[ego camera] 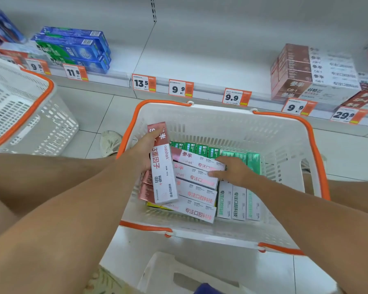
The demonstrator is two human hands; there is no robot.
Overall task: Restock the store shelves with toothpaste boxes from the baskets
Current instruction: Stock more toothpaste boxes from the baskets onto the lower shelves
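A white basket with orange handles [285, 132] stands on the floor in front of me, filled with toothpaste boxes. My left hand [143, 149] grips a pink and white toothpaste box [163, 172], tilted up on its end at the basket's left side. My right hand [232, 169] reaches into the middle, its fingers and thumb closed on the end of another pink and white box [198, 161] that lies on a stack of the same kind. Green boxes [202, 149] stand along the far side, and white and green boxes [236, 201] lie at the right.
The low white shelf [200, 58] behind the basket carries price tags along its edge. Blue boxes [77, 47] are stacked at its left and brown and white boxes [306, 71] at its right. A second white basket [19, 102] stands at the left. My knees flank the basket.
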